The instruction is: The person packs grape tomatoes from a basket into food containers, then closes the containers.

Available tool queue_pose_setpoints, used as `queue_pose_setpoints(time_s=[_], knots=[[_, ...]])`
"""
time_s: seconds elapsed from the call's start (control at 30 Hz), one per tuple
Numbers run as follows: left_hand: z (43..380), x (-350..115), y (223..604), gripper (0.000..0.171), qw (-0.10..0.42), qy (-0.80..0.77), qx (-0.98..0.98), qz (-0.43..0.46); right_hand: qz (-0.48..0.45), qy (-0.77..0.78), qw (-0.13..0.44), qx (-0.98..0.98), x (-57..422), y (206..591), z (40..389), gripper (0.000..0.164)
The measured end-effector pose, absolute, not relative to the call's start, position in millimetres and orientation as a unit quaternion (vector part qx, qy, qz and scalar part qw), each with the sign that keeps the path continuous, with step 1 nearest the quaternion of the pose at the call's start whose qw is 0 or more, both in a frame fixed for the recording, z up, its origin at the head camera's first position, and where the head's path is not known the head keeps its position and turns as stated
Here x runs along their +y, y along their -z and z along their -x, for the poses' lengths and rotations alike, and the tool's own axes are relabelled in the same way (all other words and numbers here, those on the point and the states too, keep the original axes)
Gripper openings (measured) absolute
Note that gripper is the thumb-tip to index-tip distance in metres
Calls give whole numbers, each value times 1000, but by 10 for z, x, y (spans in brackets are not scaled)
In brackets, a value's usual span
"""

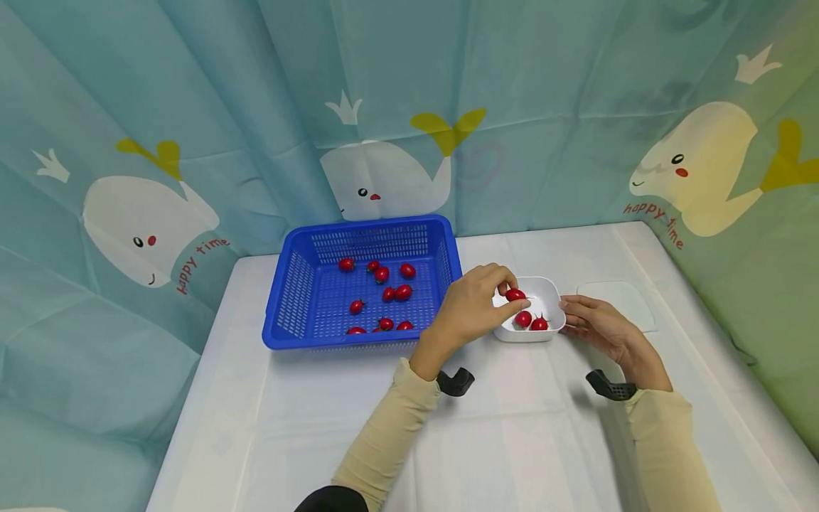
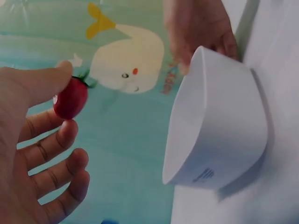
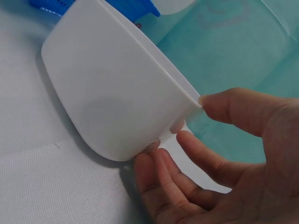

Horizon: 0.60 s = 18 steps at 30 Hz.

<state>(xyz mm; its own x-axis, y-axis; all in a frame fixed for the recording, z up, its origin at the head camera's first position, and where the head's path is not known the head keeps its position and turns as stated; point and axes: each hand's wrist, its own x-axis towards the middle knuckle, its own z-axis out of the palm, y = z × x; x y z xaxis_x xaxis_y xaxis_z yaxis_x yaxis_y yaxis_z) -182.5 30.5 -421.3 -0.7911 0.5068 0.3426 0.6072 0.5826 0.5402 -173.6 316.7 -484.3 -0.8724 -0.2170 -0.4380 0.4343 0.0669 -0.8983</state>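
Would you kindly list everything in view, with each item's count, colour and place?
Table: one, white, beneath everything
Basket: one, blue, at the back of the table
Container: one, white, right of the basket
Cherry tomatoes: about thirteen, red; roughly ten in the basket, two in the container, one held above it
Flat piece, possibly a lid: one, pale, right of the container
Curtain: blue-green with printed whales, behind the table
Wrist devices: two, black, one per wrist
Sleeves: two, beige, on the forearms
Left hand: one, pinching a tomato
Right hand: one, at the container's rim
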Motion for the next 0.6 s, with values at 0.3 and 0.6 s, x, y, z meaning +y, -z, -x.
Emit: queue_pose_setpoints(time_s=[0.3,0.6], knots=[[1810,539,4369,25,50,309,-898,310,-69,684,238,686,3168,4851,1746,45],[1820,714,4452,24,41,297,-902,310,-73,694,244,673,3179,4834,1760,16]])
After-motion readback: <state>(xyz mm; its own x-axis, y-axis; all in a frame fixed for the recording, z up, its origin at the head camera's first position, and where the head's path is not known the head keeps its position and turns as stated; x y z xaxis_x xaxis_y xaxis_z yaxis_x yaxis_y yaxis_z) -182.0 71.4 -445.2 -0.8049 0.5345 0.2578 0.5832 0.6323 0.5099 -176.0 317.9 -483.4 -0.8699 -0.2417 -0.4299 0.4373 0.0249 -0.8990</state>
